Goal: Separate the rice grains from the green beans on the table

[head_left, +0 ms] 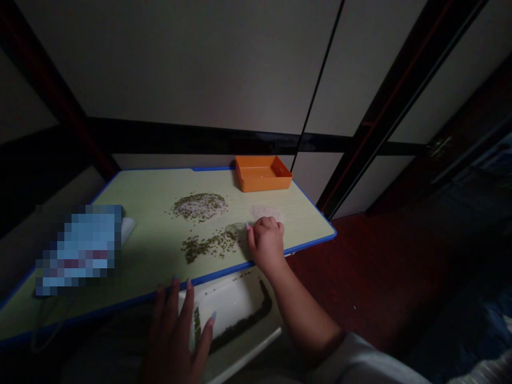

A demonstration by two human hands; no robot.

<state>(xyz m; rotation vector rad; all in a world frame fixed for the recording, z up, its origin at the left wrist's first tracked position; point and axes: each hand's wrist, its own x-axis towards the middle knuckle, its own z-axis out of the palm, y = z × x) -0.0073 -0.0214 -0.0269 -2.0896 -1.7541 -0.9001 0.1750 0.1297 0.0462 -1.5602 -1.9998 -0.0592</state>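
Note:
My right hand (266, 242) is curled closed over the table near its front edge. A thin, faint loop (236, 228) reaches left from its fingers over the green grains; what it belongs to is unclear. Those loose green grains (206, 245) lie scattered beside the hand, with a larger pile of mixed green and whitish grains (200, 206) behind them. Just beyond my knuckles is a pale grain patch (266, 212). My left hand (178, 330) has its fingers spread at the table's front edge, beside a white tray (228, 298) with dark green grains along its sides.
An orange open box (266, 181) stands at the table's back right corner. To the left lies a blurred-out blue object (82, 248). The pale table (148, 186) has a blue rim and stands against cabinet panels (200, 64). Dark red floor (344, 266) shows at right.

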